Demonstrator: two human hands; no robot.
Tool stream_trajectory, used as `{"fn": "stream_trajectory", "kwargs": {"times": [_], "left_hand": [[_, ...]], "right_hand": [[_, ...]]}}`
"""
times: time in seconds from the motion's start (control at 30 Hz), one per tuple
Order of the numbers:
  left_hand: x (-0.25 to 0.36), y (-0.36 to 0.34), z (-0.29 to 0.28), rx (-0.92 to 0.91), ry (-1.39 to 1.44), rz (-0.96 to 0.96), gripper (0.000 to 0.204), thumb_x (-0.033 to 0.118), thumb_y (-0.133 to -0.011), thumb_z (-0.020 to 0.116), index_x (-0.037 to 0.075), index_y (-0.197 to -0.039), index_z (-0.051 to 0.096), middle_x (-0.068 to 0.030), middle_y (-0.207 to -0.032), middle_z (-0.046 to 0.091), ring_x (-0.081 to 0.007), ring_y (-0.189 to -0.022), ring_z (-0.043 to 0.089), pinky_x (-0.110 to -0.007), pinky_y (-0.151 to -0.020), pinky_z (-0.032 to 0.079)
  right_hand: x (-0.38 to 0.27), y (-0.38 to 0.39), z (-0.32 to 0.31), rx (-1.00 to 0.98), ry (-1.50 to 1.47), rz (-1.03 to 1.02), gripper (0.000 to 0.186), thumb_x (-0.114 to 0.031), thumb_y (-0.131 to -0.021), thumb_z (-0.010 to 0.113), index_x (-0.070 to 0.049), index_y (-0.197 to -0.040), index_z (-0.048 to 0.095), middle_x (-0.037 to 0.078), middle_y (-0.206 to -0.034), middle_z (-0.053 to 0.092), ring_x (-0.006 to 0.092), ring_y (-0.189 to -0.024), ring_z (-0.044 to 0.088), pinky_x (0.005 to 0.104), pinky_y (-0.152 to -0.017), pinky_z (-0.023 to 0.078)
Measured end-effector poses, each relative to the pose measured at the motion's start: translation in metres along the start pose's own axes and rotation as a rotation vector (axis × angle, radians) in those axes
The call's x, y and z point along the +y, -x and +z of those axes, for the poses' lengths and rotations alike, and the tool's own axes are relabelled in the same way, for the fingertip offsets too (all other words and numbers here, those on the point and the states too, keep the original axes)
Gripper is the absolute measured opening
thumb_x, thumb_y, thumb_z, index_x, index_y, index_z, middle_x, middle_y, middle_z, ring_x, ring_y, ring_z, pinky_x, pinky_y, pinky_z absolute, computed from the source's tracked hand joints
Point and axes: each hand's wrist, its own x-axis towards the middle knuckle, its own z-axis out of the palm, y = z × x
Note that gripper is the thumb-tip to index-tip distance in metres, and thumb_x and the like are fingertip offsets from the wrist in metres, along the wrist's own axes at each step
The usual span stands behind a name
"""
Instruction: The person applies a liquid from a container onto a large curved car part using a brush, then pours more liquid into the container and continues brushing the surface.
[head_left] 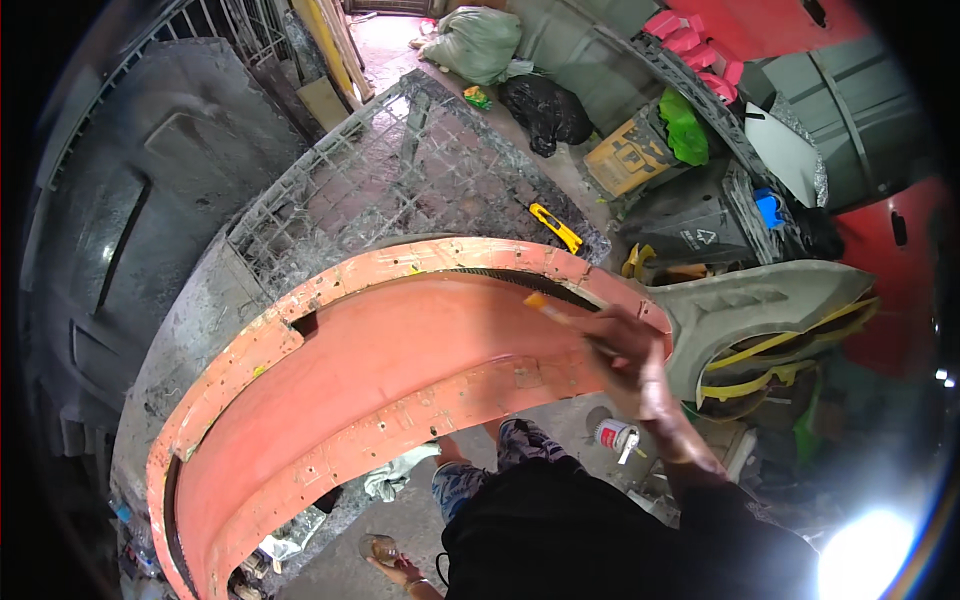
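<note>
My right hand (630, 345) is closed round a brush (537, 302) with a yellowish head, held over the right part of a long curved salmon-pink panel (370, 340). The panel has a perforated rim and rests on a grimy table (185, 330). My left hand (398, 568) is low at the bottom, gripping a small cup (378, 548) with brownish contents. A grey-beige moulded piece with yellow tape (750, 295) lies at the panel's right end. A yellow utility knife (555, 225) is on the grid-marked surface beyond the panel.
Dark panels (140, 200) stand at the left. Bags (470, 45), a cardboard box (625, 155) and a black bin (700, 225) are along the back. Red panels (880, 300) stand at the right. A tin (615, 437) and a crumpled cloth (395, 470) lie below the panel's near edge.
</note>
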Motion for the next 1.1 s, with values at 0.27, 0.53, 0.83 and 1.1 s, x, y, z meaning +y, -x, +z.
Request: {"fn": "stream_trajectory", "kwargs": {"times": [0.27,0.53,0.83,1.1], "left_hand": [[0.032,-0.026,0.006,-0.018,-0.072,-0.041,0.080,0.067,-0.073,0.061,0.017,-0.134,0.045,-0.0067,-0.120,0.047,-0.0189,-0.099,0.044,-0.032,-0.082,0.036],[0.042,-0.026,0.019,-0.016,-0.073,-0.010,0.086,0.068,-0.069,0.064,0.019,-0.136,0.041,-0.0021,-0.125,0.046,-0.0164,-0.103,0.044,-0.029,-0.082,0.036],[0.046,-0.051,0.018,-0.053,-0.066,0.007,0.083,0.064,-0.071,0.065,0.018,-0.135,0.041,-0.0019,-0.126,0.046,-0.0174,-0.107,0.044,-0.032,-0.084,0.036],[0.056,-0.052,0.025,-0.065,-0.088,0.010,0.078,0.057,-0.074,0.066,0.016,-0.135,0.039,-0.0046,-0.127,0.046,-0.0209,-0.111,0.043,-0.039,-0.089,0.035]], "right_hand": [[0.010,-0.042,0.084,-0.090,0.165,0.028,0.025,-0.005,-0.082,0.060,-0.008,-0.107,0.059,0.014,-0.094,0.057,0.0351,-0.079,0.059,0.0395,-0.065,0.048],[0.029,-0.047,0.095,-0.094,0.211,0.069,0.018,-0.010,-0.084,0.058,-0.007,-0.102,0.059,0.013,-0.096,0.057,0.0349,-0.082,0.060,0.0420,-0.068,0.049],[0.031,-0.034,0.069,-0.067,0.246,0.096,0.018,-0.003,-0.082,0.058,-0.001,-0.100,0.059,0.013,-0.091,0.057,0.0282,-0.084,0.064,0.0335,-0.070,0.050],[0.029,-0.021,0.048,-0.037,0.284,0.120,0.018,-0.009,-0.081,0.059,-0.006,-0.099,0.059,0.013,-0.096,0.058,0.0368,-0.084,0.060,0.0431,-0.069,0.051]]}}
